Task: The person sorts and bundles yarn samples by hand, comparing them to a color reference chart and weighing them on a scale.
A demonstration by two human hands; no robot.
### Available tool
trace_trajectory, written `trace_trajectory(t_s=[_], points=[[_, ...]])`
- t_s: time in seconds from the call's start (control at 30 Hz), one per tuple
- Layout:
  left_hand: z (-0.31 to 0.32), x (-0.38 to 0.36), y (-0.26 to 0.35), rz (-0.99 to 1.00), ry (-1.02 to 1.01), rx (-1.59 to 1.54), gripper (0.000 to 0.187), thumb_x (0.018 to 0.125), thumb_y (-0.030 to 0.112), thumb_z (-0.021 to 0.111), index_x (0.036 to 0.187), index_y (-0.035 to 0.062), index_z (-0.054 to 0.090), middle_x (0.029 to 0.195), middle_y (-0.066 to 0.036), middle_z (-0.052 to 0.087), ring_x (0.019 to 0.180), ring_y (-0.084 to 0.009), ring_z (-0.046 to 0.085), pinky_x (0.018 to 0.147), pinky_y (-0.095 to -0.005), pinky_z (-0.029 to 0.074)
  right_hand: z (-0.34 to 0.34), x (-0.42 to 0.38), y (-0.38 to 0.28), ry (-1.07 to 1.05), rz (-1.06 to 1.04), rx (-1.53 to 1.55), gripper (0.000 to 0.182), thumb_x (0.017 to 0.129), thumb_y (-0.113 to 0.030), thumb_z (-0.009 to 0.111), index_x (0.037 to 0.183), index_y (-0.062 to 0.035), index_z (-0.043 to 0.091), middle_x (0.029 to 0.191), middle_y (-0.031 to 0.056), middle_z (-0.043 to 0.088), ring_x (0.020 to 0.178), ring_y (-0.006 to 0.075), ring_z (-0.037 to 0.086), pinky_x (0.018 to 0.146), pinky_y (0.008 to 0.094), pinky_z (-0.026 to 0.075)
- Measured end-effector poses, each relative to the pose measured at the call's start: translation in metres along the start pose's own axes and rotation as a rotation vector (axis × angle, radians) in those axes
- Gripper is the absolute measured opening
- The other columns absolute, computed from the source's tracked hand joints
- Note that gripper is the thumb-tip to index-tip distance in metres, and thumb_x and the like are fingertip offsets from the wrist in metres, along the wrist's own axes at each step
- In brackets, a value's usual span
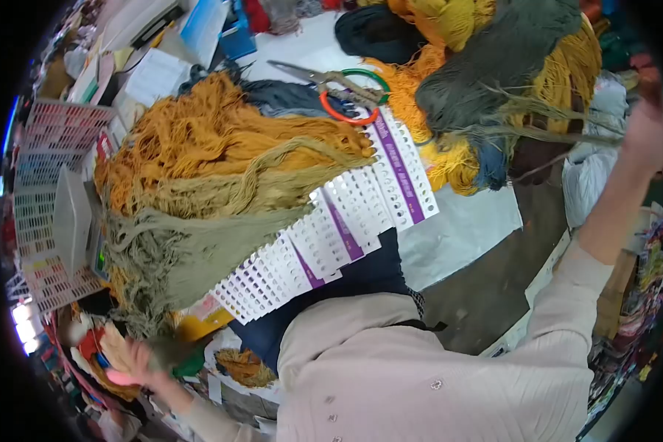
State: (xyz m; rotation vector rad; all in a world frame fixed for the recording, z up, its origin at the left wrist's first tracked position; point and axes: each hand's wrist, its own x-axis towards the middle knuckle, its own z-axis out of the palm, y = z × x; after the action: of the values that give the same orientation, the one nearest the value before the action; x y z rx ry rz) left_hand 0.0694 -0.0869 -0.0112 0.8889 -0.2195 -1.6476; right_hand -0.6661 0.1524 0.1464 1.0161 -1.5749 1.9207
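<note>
At the far right edge my right hand (650,129) is raised and blurred, closed around strands of olive thread (545,132) that stretch toward it from the skein pile. My left hand (136,365) is at the lower left, smeared by motion; something pink (122,378) is at its fingers, and a blurred olive patch lies beside it. Across my lap lie orange-brown skeins (206,140) and grey-green skeins (221,247). White punched cards (339,214) with purple bands fan over their right edge. Scissors (346,88) with red and green handles rest above.
A white plastic basket (51,199) stands at the left. Dark grey-green skeins (486,62) and yellow skeins (567,74) are heaped at the upper right. A dark skein (379,33) sits at the top. Multicoloured threads (648,272) hang along the right side.
</note>
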Motion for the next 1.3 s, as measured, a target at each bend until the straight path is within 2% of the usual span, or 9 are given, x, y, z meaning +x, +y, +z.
trace_trajectory(t_s=[0.07, 0.13, 0.2, 0.23, 0.47, 0.6, 0.83, 1.13, 1.3], points=[[0.049, 0.000, -0.076, -0.334, -0.147, -0.072, 0.022, 0.087, 0.016, 0.032, 0.086, -0.0005, 0.046, 0.061, 0.000, 0.044, 0.045, -0.0042, 0.037, 0.036, -0.0165, 0.029, 0.066, -0.089, -0.010, -0.430, 0.075, -0.389, 0.020, 0.079, -0.009, 0.048, 0.094, 0.0012, 0.054, 0.094, 0.0100, 0.054, 0.086, 0.0157, 0.050, 0.080, 0.0252, 0.039], [0.101, 0.008, -0.156, -0.838, -0.311, -0.258, 0.016, 0.085, 0.012, 0.037, 0.084, 0.0000, 0.047, 0.064, 0.000, 0.047, 0.041, -0.0026, 0.035, 0.035, -0.0149, 0.029, 0.121, -0.174, -0.015, -0.545, 0.621, 0.139, 0.010, 0.069, -0.003, 0.058, 0.079, -0.0007, 0.059, 0.072, 0.0021, 0.056, 0.067, 0.0072, 0.050, 0.062, 0.0209, 0.040], [0.163, -0.017, -0.211, -0.622, -0.103, 0.487, 0.019, 0.084, 0.015, 0.040, 0.092, -0.0002, 0.050, 0.074, -0.006, 0.054, 0.046, -0.0035, 0.039, 0.039, -0.0166, 0.031, 0.141, -0.234, -0.004, -0.843, 0.806, 0.186, 0.003, 0.068, -0.001, 0.058, 0.070, 0.0011, 0.058, 0.067, -0.0006, 0.054, 0.063, 0.0062, 0.048, 0.058, 0.0199, 0.039], [0.164, -0.015, -0.232, -0.598, -0.436, 0.629, 0.021, 0.082, 0.014, 0.046, 0.096, -0.0004, 0.051, 0.085, -0.008, 0.056, 0.053, -0.0048, 0.043, 0.046, -0.0150, 0.035, 0.150, -0.261, -0.002, -0.854, 0.744, 0.222, 0.005, 0.068, -0.002, 0.058, 0.070, 0.0022, 0.058, 0.066, 0.0003, 0.055, 0.060, 0.0068, 0.048, 0.055, 0.0204, 0.038], [0.164, -0.007, -0.339, -0.634, -0.450, 1.111, 0.017, 0.080, 0.015, 0.047, 0.088, -0.0006, 0.050, 0.072, -0.004, 0.054, 0.053, -0.0083, 0.049, 0.047, -0.0195, 0.038, 0.164, -0.344, -0.003, -0.906, 0.308, -0.236, 0.010, 0.058, -0.001, 0.055, 0.068, -0.0007, 0.053, 0.068, 0.0103, 0.050, 0.067, 0.0282, 0.049, 0.060, 0.0325, 0.039], [0.156, -0.001, -0.342, -0.395, -0.692, 1.463, 0.014, 0.079, 0.014, 0.048, 0.080, 0.0001, 0.051, 0.061, -0.001, 0.051, 0.049, -0.0071, 0.048, 0.044, -0.0186, 0.037, 0.158, -0.335, -0.002, -0.907, 0.512, -0.196, 0.012, 0.059, -0.002, 0.056, 0.070, -0.0003, 0.053, 0.071, 0.0108, 0.050, 0.070, 0.0275, 0.048, 0.061, 0.0342, 0.039], [0.160, -0.007, -0.324, -0.605, -0.395, 0.951, 0.008, 0.076, 0.005, 0.051, 0.080, -0.0012, 0.053, 0.061, -0.002, 0.050, 0.046, -0.0062, 0.043, 0.042, -0.0182, 0.034, 0.151, -0.344, -0.027, -1.183, 0.137, -0.364, 0.038, 0.059, -0.020, 0.061, 0.092, -0.0029, 0.052, 0.094, 0.0121, 0.044, 0.087, 0.0285, 0.042, 0.072, 0.0377, 0.034], [0.149, -0.008, -0.342, -0.489, -0.483, 0.971, 0.008, 0.076, 0.006, 0.051, 0.077, -0.0014, 0.054, 0.058, -0.001, 0.048, 0.045, -0.0065, 0.041, 0.041, -0.0188, 0.032, 0.152, -0.333, -0.013, -1.180, 0.523, -0.065, 0.030, 0.055, -0.017, 0.060, 0.082, -0.0032, 0.055, 0.080, 0.0103, 0.050, 0.073, 0.0267, 0.049, 0.064, 0.0326, 0.040], [0.159, -0.005, -0.311, -0.544, -0.289, 0.851, 0.009, 0.073, 0.008, 0.055, 0.074, -0.0006, 0.054, 0.058, -0.002, 0.050, 0.044, -0.0070, 0.041, 0.041, -0.0183, 0.032, 0.150, -0.327, -0.013, -1.155, 0.616, -0.075, 0.029, 0.054, -0.014, 0.061, 0.080, -0.0025, 0.055, 0.081, 0.0101, 0.050, 0.074, 0.0261, 0.051, 0.065, 0.0313, 0.042]])
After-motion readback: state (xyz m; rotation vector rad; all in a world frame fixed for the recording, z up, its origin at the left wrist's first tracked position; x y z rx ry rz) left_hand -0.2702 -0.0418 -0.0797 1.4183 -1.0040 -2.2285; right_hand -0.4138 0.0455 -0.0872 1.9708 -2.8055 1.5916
